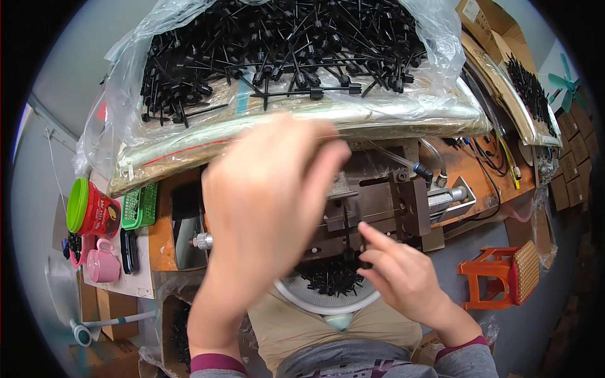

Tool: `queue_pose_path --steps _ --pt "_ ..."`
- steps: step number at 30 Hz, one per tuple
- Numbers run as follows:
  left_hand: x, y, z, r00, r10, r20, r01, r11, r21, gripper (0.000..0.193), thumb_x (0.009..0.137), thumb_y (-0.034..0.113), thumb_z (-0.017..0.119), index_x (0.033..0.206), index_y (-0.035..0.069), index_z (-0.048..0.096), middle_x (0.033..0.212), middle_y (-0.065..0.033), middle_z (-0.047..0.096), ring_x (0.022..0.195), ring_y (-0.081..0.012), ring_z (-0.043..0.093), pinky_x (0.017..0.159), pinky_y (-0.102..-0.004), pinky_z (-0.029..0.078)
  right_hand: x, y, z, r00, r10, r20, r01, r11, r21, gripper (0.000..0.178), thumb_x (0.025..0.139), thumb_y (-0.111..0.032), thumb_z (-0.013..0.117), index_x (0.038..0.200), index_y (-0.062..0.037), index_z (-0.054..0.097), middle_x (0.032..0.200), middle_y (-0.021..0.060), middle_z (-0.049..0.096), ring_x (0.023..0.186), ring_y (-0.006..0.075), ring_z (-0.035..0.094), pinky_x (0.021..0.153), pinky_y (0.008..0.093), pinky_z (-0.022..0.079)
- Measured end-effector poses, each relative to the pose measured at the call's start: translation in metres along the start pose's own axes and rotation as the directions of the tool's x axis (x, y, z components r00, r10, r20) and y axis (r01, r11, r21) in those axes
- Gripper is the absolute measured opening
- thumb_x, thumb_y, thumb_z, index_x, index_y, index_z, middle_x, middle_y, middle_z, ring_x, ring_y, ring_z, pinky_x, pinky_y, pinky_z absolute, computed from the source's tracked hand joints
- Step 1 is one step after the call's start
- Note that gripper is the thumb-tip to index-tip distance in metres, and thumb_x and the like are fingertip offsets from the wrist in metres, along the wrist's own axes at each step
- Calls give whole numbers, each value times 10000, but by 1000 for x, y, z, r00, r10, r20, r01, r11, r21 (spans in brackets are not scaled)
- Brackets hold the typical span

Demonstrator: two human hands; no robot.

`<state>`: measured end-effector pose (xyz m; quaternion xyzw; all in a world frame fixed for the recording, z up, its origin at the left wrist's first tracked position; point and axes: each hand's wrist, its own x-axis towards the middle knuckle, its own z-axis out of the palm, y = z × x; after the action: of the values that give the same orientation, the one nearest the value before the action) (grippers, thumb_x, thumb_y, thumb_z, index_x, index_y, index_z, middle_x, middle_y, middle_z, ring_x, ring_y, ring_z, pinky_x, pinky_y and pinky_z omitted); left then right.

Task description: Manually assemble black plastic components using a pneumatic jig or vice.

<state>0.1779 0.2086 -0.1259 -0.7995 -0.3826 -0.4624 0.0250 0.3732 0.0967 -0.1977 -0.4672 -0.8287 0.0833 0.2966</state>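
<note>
My left hand (268,183) is raised over the left side of a metal fixture (359,217), below the bag of parts. It is smeared by motion and its fingertips are hidden. A thin black plastic rod part (346,230) stands lengthwise at the fixture's front, its thicker end toward me. Just right of that end is my right hand (403,274), index finger stretched out, thumb and other fingers closed around a small black plastic part (364,266). Below, a white mesh basket (328,309) on my lap holds many short black pieces (334,277).
Behind the fixture, an open clear bag (441,38) lies piled with black rod parts (283,50). A pneumatic cylinder (450,198) with hoses sits right. At left are a red bucket (101,214), green basket (140,206) and pink cup (103,261). An orange stool (498,277) stands right.
</note>
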Motion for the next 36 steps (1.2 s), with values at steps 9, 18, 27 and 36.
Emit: queue_pose_path --steps 9,18,27,36 --pt "65 -49 36 890 -355 284 254 907 337 337 747 329 819 819 11 731 759 -105 650 761 -277 644 701 -374 524 16 -5 23 995 -103 3 101 973 -208 116 729 -60 663 823 -51 596 1252 189 669 436 110 475 494 233 456" --pt "7 5 -11 989 -73 127 85 992 -89 224 741 128 832 911 23 732 843 -65 642 703 -161 615 628 -270 491 38 9 -8 987 -154 -51 153 988 -27 165 767 -134 754 868 -61 645 1093 134 721 514 174 564 511 266 479" --pt "-95 48 -5 953 26 302 3 995 -96 316 703 103 838 978 9 713 1266 -207 649 729 -210 683 619 -283 523 183 85 -47 918 -284 -278 147 892 -426 151 780 -177 759 852 -49 721 863 87 669 875 273 635 795 394 516" --pt "-113 50 25 907 -45 419 -32 984 177 268 729 182 814 922 35 699 1230 -180 677 537 -157 618 536 -249 497 171 52 -48 973 -100 -208 97 995 -27 129 786 -85 707 888 -7 721 790 91 639 685 219 677 671 324 534"
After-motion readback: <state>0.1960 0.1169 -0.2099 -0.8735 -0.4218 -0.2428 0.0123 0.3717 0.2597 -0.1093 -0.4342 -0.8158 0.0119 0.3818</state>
